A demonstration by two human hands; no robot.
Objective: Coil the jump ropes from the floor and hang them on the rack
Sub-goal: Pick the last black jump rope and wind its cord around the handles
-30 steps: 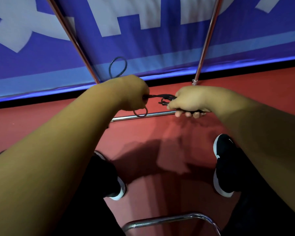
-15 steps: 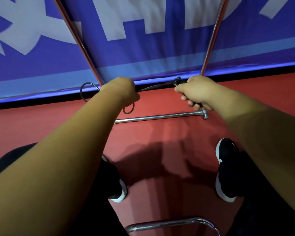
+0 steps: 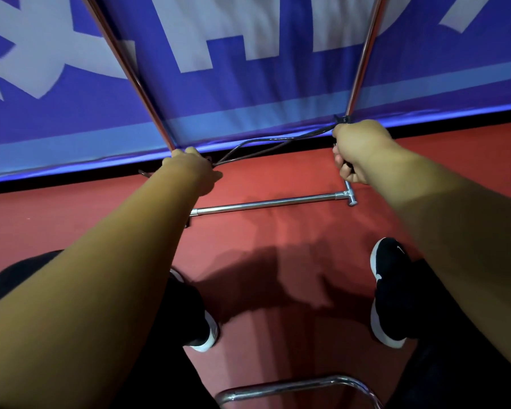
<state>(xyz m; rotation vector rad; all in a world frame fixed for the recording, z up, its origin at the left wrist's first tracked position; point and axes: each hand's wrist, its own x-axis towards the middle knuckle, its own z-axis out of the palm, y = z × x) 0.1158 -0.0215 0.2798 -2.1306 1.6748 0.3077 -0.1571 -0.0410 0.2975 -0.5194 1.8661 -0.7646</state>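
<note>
Head view, mid-frame: left hand (image 3: 194, 169) and right hand (image 3: 357, 152), fingers clamped on a jump rope (image 3: 266, 141), hold it off the floor (image 3: 278, 237) by the rack (image 3: 266, 203); hanging remains.

Open floor (image 3: 263, 240) between shoes (image 3: 387, 290) up to low crossbar (image 3: 266, 203). Slanted poles (image 3: 136, 81) flank the gap above, banner (image 3: 248, 84) close behind, rope (image 3: 272, 141) strung across.
</note>
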